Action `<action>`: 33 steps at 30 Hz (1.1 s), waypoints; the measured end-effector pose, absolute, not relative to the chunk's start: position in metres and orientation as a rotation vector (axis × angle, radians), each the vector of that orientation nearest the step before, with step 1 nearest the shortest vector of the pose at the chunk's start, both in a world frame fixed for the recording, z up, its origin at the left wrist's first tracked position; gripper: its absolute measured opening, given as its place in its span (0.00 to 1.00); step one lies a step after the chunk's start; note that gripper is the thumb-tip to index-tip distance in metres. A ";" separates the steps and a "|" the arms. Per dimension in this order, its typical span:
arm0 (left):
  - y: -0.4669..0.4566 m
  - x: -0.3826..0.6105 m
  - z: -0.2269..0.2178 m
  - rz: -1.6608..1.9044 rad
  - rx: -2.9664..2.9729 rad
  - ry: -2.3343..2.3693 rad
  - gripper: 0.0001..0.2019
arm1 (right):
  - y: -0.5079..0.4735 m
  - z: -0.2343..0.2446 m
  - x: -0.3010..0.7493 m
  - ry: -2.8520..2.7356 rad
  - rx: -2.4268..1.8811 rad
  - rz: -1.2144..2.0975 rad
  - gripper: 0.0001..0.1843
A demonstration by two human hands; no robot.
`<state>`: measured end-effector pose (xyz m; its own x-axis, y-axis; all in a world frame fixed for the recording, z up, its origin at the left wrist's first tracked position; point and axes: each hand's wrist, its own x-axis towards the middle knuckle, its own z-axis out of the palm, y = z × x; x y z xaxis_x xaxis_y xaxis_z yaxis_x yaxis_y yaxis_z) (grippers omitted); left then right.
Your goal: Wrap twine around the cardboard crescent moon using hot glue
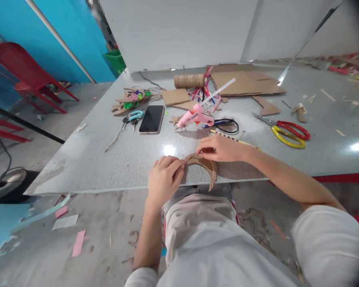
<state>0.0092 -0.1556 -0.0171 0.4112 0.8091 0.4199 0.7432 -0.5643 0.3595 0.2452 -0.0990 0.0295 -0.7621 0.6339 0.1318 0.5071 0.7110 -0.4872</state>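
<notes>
A crescent-shaped piece of brown cardboard [208, 164] with twine-like trim along its edge lies at the table's near edge, one tip pointing towards me. My left hand [165, 175] pinches its left end between thumb and fingers. On its upper edge, the fingertips of my right hand [217, 148] are pressed together; the exact contact is partly hidden. Just beyond my right hand is a spotted yellow stick [236, 139]. A pink glue gun [194, 116] with a clear glue stick in its back rests farther off, its nozzle towards the left.
Red-and-yellow-handled scissors [290, 133] lie at the right. Beyond my hands are a phone [151, 119], keys with a blue carabiner [134, 116], a twine roll [189, 81] and cardboard sheets [242, 81]. Scraps litter the floor, and a red chair [32, 67] stands at the left.
</notes>
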 end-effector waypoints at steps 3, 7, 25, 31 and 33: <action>-0.156 0.008 -0.017 0.830 2.541 1.366 0.11 | -0.102 0.031 0.243 -2.648 -0.887 0.572 0.12; -0.156 0.006 -0.015 0.783 2.557 1.192 0.10 | -0.101 0.024 0.242 -2.626 -0.838 0.558 0.11; -0.157 0.008 -0.013 0.782 2.661 1.161 0.09 | -0.100 0.012 0.237 -2.674 -0.832 0.447 0.12; -0.157 0.011 -0.013 0.783 2.673 1.184 0.09 | -0.101 0.012 0.236 -2.689 -0.801 0.432 0.12; -0.157 0.012 -0.012 0.773 2.666 1.190 0.08 | -0.102 0.012 0.236 -2.714 -0.763 0.439 0.12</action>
<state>0.0117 -0.1568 -0.0118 0.5598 0.7243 0.4025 0.6622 -0.6830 0.3081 0.2363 -0.1019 0.0120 -0.8186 0.5421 0.1899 0.4546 0.8135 -0.3629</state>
